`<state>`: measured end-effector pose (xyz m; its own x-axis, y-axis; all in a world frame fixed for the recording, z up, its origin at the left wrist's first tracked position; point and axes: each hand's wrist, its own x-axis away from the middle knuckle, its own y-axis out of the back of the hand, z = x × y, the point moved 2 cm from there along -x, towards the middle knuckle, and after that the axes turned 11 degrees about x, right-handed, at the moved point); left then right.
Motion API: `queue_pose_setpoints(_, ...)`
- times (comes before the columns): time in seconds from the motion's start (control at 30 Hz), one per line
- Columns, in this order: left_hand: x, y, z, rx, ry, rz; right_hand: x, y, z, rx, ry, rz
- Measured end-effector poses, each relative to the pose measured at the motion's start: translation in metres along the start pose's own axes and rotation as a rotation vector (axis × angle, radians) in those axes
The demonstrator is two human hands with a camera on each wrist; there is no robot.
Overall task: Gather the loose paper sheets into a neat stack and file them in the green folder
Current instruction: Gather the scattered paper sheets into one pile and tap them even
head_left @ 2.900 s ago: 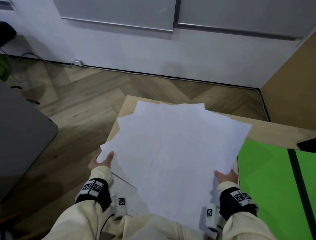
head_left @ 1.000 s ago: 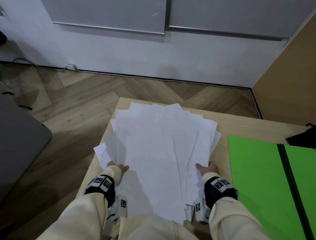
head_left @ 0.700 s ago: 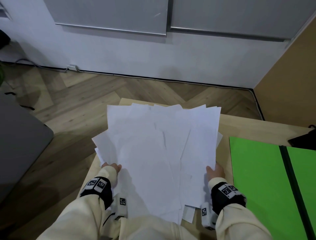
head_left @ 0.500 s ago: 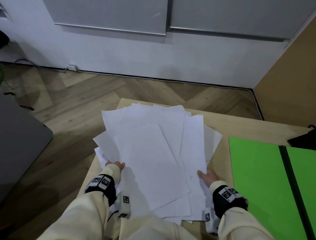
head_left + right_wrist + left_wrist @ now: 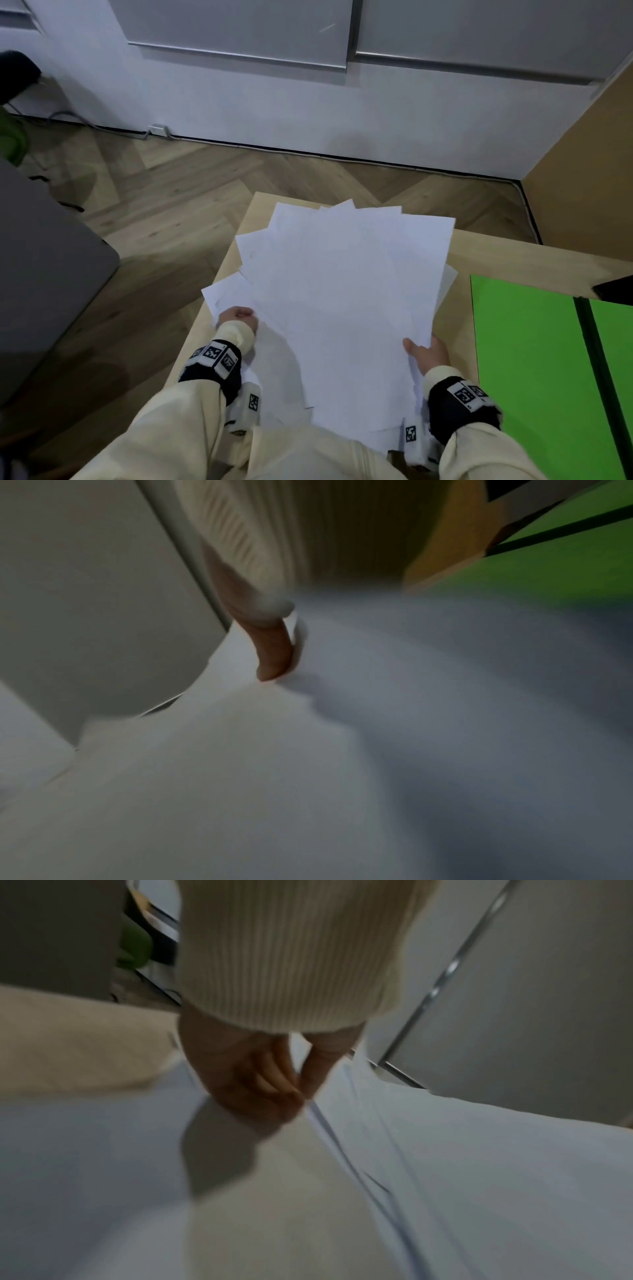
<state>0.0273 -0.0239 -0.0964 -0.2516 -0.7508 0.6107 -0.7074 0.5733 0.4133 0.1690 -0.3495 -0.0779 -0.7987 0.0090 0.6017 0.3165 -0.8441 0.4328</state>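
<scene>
Both hands, left [image 5: 238,317] & right [image 5: 426,354], pinched the fanned paper sheets [image 5: 342,301] at opposite sides; green folder [image 5: 527,359] lay open just right of them, nearer right hand.

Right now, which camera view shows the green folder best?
The head view: the green folder lies open on the table, right of the paper sheets. The right wrist view shows only a blurred green corner. The left wrist view shows nothing of it.
</scene>
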Motion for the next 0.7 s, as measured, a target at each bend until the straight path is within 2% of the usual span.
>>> queue_pose_setpoints(0.07, -0.010, 0.022, 0.004, 0.007, -0.003, -0.088, -0.009, 0.008, -0.010, -0.024, -0.050, -0.058)
queue_pose_setpoints(0.13, -0.014, 0.029, 0.009, 0.012, 0.016, -0.085, -0.013, 0.012, -0.018, 0.031, -0.094, -0.085)
queue_pose_setpoints(0.2, -0.005, 0.023, 0.007, 0.012, 0.002, 0.001, -0.013, 0.014, -0.024, 0.056, -0.126, -0.080)
queue_pose_setpoints(0.3, 0.009, 0.007, 0.007, -0.172, -0.044, 0.198, -0.012, 0.012, -0.028, 0.083, -0.138, -0.059)
queue_pose_setpoints(0.4, 0.011, 0.001, 0.005, -0.125, -0.129, 0.277, -0.011, 0.012, -0.029, 0.092, -0.153, -0.030)
queue_pose_setpoints(0.6, -0.012, 0.027, -0.012, -0.114, -0.212, 0.084, -0.004, 0.030, -0.024, 0.133, -0.138, -0.009)
queue_pose_setpoints(0.7, -0.025, 0.030, -0.023, -0.184, -0.229, 0.095, -0.001, 0.032, -0.024, 0.272, -0.238, -0.005)
